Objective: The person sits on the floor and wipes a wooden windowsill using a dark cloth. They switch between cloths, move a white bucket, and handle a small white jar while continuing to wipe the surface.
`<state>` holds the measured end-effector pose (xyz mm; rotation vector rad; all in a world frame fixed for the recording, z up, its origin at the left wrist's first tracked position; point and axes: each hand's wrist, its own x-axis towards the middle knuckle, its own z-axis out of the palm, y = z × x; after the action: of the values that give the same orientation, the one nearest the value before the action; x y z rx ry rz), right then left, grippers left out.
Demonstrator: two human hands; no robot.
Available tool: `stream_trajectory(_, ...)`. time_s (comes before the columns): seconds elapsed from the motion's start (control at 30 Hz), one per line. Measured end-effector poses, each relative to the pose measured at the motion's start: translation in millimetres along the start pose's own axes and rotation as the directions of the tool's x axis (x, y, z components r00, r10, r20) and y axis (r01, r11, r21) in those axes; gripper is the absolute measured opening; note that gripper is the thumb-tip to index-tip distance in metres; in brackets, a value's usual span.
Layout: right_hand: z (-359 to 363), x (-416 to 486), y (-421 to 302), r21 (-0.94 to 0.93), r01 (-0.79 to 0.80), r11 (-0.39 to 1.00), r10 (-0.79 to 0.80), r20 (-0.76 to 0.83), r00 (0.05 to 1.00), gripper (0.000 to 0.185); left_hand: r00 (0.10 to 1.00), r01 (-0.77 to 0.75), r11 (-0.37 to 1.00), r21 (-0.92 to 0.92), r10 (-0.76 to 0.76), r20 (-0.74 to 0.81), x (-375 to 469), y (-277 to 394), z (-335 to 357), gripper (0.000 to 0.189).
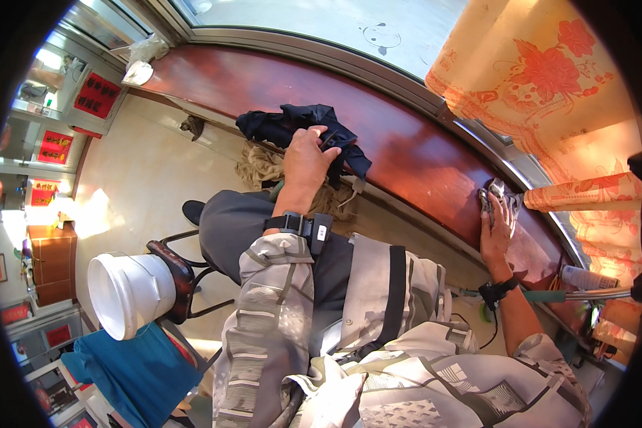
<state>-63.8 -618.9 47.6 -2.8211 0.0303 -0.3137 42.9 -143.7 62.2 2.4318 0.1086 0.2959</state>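
Note:
My left hand (306, 158) is over a crumpled navy cloth (278, 125) on the edge of a reddish-brown wooden ledge (401, 134). Between its thumb and forefinger is a thin dark object (329, 140), too small to identify. Further right on the same ledge, my right hand (496, 227) rests on a crumpled grey rag (512, 200), fingers stretched along it. Part of the rag is hidden beneath the palm.
A white bucket (134, 289) stands on a dark stool (179, 273) beside a teal cloth (139, 369). Beige mop-like fabric (259, 166) hangs below the ledge. A floral curtain (545, 69) borders the window. A green-sleeved metal pole (545, 296) and a white cylindrical container (588, 278) are at right.

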Motion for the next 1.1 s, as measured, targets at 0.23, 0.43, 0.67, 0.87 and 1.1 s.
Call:
stream_trajectory(0.23,29,50,-77,0.078,0.24,0.968,-0.241,0.003,0.97,0.043,0.999,0.003,0.972,-0.233,-0.016,-0.052,5,-18,13,0.026)
stream_trajectory(0.43,53,87,-145,0.259,0.284,0.923,-0.329,0.147,0.933,0.047,0.976,0.195,0.706,-0.68,-0.208,0.064,2,-30,9,0.021)
stream_trajectory(0.67,70,106,-182,0.377,0.331,0.865,-0.397,0.112,0.911,0.047,0.927,0.29,0.669,-0.684,-0.374,0.027,2,-35,-13,0.017)
stream_trajectory(0.87,98,128,-215,0.418,0.354,0.837,-0.422,0.08,0.903,0.046,0.889,0.241,0.262,-0.934,-0.445,0.105,5,-30,-33,0.018)
stream_trajectory(1.1,130,171,-279,0.465,0.42,0.779,-0.537,0.149,0.831,0.045,0.861,0.252,0.234,-0.939,-0.498,0.107,10,-54,-25,0.02)
